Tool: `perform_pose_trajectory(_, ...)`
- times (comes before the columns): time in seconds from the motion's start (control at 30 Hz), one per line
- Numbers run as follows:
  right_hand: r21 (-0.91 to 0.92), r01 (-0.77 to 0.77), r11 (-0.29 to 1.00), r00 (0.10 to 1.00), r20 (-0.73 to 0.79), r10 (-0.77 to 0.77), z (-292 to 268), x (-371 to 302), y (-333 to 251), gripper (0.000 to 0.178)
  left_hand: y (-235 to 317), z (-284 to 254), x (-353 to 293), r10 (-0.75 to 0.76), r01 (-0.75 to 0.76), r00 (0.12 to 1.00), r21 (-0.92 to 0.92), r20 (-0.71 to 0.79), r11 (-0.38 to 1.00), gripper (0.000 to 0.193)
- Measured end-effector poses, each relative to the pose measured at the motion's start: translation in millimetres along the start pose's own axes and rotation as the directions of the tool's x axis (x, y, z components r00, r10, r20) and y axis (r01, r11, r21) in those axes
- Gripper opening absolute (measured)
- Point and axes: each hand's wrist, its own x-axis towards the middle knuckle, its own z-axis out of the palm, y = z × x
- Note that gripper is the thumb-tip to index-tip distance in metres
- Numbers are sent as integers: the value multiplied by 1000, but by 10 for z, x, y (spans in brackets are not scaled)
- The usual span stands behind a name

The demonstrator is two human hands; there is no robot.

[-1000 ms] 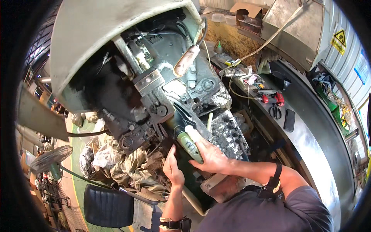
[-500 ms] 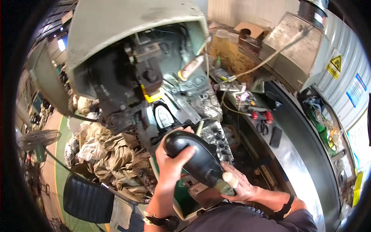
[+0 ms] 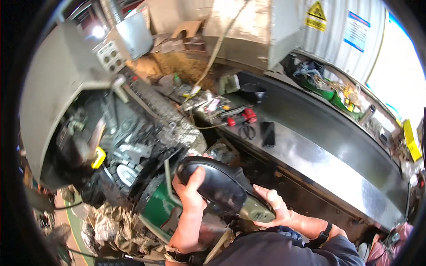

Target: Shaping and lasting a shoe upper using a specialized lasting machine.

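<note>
A black leather shoe upper is stretched over a greenish shoe last and held before my body, rounded toe to the left. My left hand grips the toe end, thumb on top, its other fingers mostly hidden beneath. Around the bare end of the last, my right hand is closed, with light wrapping on a finger. To the left stands a machine under a grey hood. Inside it shows a white ribbed sole-shaped pad beside a yellow part.
At right runs a dark conveyor belt with a metal edge. A black phone, scissors and a red tool lie along it. Crumpled sacking sits lower left, near a green bin.
My view has swung right, so the machine now sits farther left and more of the conveyor shows. The shoe upper on its last, still in both hands, is tilted nearer to level.
</note>
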Motion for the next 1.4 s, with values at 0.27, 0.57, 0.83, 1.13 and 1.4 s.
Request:
perform_pose_trajectory(0.27,522,-316,792,661,-478,579,-1009,-839,552,106,-1974,873,151,-404,358,912,339,74,870,57)
perform_pose_trajectory(0.57,725,-621,298,-126,-468,875,-3695,-2420,1598,56,-3130,1217,-11,-818,490,501,686,282,537,51)
perform_pose_trajectory(0.83,800,-389,456,-547,-599,585,-5300,-4369,1994,55,-2905,134,560,-666,493,742,737,-79,462,53)
perform_pose_trajectory(1.13,386,-875,292,-135,-773,620,-3599,-3996,2463,49,-3795,367,1918,-452,21,878,930,159,368,44)
perform_pose_trajectory(1.4,204,-766,610,329,-690,644,-1963,-2796,2648,20,-4640,750,3734,-421,-543,804,807,419,-233,51)
